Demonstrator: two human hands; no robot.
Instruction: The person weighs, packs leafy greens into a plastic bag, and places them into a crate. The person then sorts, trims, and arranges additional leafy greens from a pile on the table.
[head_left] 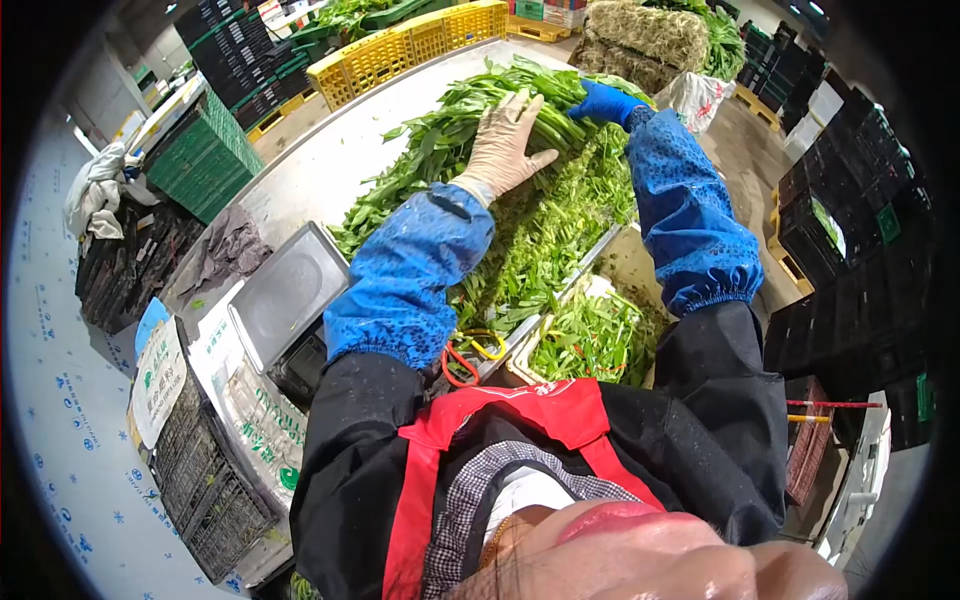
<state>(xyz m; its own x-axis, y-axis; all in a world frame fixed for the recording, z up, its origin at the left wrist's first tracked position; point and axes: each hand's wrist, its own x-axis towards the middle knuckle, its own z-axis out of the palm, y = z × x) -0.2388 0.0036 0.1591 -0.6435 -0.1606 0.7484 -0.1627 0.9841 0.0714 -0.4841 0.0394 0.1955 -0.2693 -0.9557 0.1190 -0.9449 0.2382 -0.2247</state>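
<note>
A large heap of leafy green vegetables [430,140] lies on the white table [310,165]. My left hand [505,145], in a pale glove, rests on top of the leaves with its fingers spread. At the heap's right side is my right hand [605,103], in a blue glove, its fingers curled around the stem ends of the greens. Loose cut stems and leaves [545,240] cover the table between my arms. Below them a bin of trimmings [595,335] stands close to my body. Scissors with red and yellow handles [470,355] lie beside the bin.
A scale with a grey tray [290,295] stands left of my left arm. Yellow crates [410,50] line the table's far edge. Green crates [200,155] are stacked at the left, black crates [850,210] at the right. A white bag [695,100] is beyond my right hand.
</note>
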